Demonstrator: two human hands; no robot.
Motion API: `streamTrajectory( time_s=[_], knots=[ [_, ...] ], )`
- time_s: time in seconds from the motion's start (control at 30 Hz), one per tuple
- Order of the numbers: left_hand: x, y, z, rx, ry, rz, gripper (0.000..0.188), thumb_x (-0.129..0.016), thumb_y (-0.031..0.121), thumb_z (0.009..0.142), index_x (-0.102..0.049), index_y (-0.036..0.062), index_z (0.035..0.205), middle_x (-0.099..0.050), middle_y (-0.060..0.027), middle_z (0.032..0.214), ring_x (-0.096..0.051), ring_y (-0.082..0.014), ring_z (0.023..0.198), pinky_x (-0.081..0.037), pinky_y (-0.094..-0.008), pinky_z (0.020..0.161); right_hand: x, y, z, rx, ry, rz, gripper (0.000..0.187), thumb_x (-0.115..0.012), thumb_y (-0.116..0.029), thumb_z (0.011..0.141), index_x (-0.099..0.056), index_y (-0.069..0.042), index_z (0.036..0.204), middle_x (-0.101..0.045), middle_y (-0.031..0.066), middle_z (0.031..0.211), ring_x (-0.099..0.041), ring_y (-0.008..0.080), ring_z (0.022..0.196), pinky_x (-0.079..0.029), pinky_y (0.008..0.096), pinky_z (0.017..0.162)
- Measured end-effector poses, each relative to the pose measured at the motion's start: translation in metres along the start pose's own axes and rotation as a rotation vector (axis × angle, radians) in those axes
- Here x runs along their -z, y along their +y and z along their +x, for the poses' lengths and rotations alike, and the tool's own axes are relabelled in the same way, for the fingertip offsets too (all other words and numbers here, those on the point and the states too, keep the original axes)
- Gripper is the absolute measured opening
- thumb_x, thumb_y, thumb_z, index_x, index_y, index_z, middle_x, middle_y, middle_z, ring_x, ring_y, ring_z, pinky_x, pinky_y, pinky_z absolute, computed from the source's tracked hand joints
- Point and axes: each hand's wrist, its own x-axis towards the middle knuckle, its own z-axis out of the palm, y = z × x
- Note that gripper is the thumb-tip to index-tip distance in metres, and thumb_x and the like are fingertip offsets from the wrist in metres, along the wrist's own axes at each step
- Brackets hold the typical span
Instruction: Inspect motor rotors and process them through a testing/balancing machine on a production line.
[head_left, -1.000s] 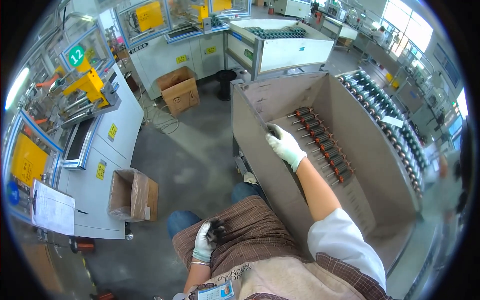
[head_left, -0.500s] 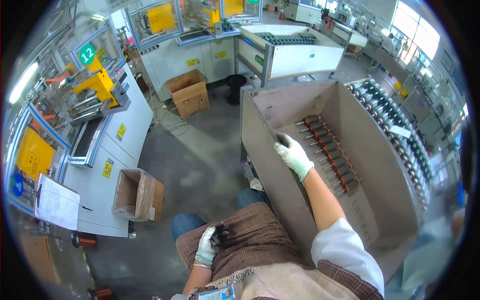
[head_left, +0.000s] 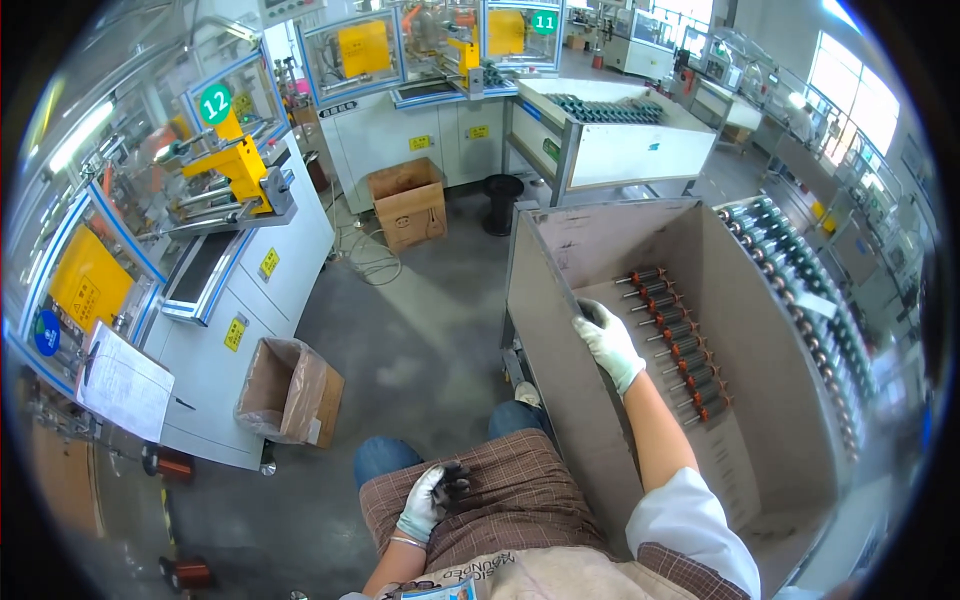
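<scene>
My right hand (head_left: 612,347), in a white glove with dark fingertips, grips the near left wall of a deep grey-brown bin (head_left: 567,330), fingers hooked over its top edge. Inside the bin lies a row of motor armatures (head_left: 682,340), with dark cores, orange-red ends and thin metal shafts. They lie side by side, just right of my right hand and apart from it. My left hand (head_left: 432,500), gloved the same way, is over my lap by the brown checked apron (head_left: 500,480). Its fingers are loosely bent and apart, and I see nothing in them.
More armatures (head_left: 800,300) lie in rows beyond the bin's right wall. Behind it stands a white trolley (head_left: 630,150) with green parts. Machine cabinets (head_left: 270,290) line the left and back. Cardboard boxes (head_left: 290,390) and a black spool (head_left: 503,205) stand on the floor.
The whole view has shifted, so the bin, the machines and the boxes appear lower and slightly right. My right hand stays on the bin's edge, and my left hand stays over my lap.
</scene>
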Motion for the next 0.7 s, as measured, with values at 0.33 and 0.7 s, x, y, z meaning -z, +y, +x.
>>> streamTrajectory(
  time_s=[0.33,0.7],
  knots=[
    [0.0016,-0.0008,0.0016,0.029,0.015,-0.007,0.034,-0.051,0.025,0.098,-0.058,0.0022,0.123,-0.065,-0.0148,0.116,-0.065,-0.0272,0.098,-0.053,-0.0439,0.088,-0.0009,-0.0057,-0.0012,-0.040,-0.003,0.011,0.048,-0.064,-0.013,0.087,-0.051,0.005,0.130,-0.062,0.0125,0.117,-0.057,0.0178,0.106,-0.043,0.0293,0.095],
    [0.0007,-0.0022,-0.0007,0.000,0.022,0.044,0.036,-0.050,0.027,0.098,-0.058,0.0018,0.123,-0.064,-0.0157,0.117,-0.063,-0.0277,0.099,-0.051,-0.0434,0.090,-0.0003,-0.0053,-0.0039,-0.045,-0.042,0.100,0.048,-0.065,-0.012,0.086,-0.052,0.006,0.129,-0.063,0.0115,0.115,-0.057,0.0171,0.104,-0.043,0.0289,0.095]
  ],
)
